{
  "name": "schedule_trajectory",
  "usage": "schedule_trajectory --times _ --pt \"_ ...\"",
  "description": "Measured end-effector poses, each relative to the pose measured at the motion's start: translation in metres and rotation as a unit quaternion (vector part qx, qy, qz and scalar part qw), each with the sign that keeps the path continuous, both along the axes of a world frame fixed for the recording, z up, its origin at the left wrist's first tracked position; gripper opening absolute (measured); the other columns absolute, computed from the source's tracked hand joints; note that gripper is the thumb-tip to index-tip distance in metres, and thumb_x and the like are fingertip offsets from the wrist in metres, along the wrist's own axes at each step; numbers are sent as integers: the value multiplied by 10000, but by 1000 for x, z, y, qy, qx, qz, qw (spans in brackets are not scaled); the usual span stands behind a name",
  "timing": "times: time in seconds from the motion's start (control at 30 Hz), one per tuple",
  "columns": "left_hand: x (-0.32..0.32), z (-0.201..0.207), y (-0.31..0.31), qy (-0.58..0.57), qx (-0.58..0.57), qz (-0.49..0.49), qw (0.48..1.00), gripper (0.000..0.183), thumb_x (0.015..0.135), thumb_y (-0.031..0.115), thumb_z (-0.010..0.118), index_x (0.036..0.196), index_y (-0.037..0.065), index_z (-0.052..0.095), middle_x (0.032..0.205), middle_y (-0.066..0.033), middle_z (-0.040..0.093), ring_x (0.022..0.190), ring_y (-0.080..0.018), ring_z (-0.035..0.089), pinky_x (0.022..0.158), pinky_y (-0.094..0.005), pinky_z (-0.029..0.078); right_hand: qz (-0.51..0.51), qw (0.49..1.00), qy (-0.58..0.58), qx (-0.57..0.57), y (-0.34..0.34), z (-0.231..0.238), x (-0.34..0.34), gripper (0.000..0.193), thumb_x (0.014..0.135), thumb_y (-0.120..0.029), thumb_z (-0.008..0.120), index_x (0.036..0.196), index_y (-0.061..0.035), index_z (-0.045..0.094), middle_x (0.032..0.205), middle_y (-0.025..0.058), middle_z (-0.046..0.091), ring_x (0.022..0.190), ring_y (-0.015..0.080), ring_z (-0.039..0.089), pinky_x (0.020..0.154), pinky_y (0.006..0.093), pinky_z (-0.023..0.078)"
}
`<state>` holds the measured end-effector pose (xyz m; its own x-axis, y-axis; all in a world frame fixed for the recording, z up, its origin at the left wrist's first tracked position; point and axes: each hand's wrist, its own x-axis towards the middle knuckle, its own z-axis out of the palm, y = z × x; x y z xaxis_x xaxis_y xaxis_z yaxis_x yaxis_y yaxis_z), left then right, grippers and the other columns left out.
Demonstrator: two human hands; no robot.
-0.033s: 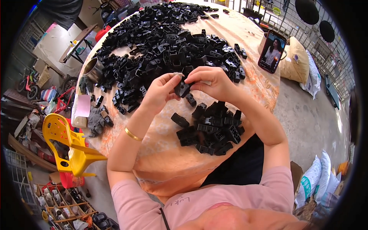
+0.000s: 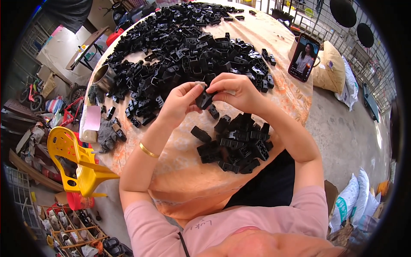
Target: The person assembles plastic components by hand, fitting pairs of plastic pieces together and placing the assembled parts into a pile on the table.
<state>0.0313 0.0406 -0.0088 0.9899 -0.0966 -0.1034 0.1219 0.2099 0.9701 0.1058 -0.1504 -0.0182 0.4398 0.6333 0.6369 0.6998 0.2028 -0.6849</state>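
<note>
A small black plastic part (image 2: 204,101) is held between my two hands, above the table. My left hand (image 2: 182,103) is closed on it from the left, with something pale and greyish at its fingertips. From the other side, the thumb and fingers of my right hand (image 2: 239,92) pinch the part's upper edge. Just below them lies a single black part (image 2: 213,112) on the cloth. Nearer to me is a small heap of similar black parts (image 2: 233,143). A much larger pile of black parts (image 2: 184,47) spreads beyond my hands.
An orange patterned cloth (image 2: 171,180) covers the round table. A phone (image 2: 304,58) leans upright at the right. On the left edge are a metal cup (image 2: 102,76), a pink paper (image 2: 92,118) and a grey glove (image 2: 107,136). A yellow chair (image 2: 81,165) stands beside the table.
The black part has turned slightly between my fingers. Both hands and arms are almost where they were.
</note>
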Motion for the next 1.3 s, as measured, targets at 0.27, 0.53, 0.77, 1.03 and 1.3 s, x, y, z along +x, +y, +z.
schedule_trajectory --times 0.27,0.53,0.77,1.03,1.3 --pt "-11 1 -22 -72 74 19 994 334 900 178 554 1168 -17 520 863 -40 625 767 -114 617 640 -225 504 -47 998 -48 5 4 0 -12 242 675 19 698 908 -15 642 848 72 579 709 175 598 639 275 501" --pt "-24 25 -19 -158 408 -48 898 372 760 96 686 1086 -37 565 805 -73 642 741 -82 575 666 -233 464 -39 996 -73 -22 -1 2 -7 360 657 -19 715 1004 -29 622 902 80 578 739 173 590 627 264 491" --pt "-31 20 -26 -278 357 -97 887 333 797 -38 602 1126 -22 548 944 -82 644 825 -106 593 698 -238 491 41 958 282 -35 -12 4 26 201 892 -161 569 1017 -23 643 849 6 639 744 60 578 657 206 477" --pt "-45 7 -51 -387 455 -181 781 325 753 106 656 1062 46 574 1023 -121 549 973 -304 480 842 -372 412 -120 971 -166 -125 12 -30 17 209 740 -173 653 928 -83 662 915 78 623 823 277 607 718 365 496" --pt "-13 -6 -18 -338 612 -48 713 249 681 1 644 919 11 570 933 -122 502 908 -298 466 801 -361 420 -125 952 -218 -178 17 -36 17 208 728 -152 639 919 -69 646 799 86 558 731 275 561 628 356 477"
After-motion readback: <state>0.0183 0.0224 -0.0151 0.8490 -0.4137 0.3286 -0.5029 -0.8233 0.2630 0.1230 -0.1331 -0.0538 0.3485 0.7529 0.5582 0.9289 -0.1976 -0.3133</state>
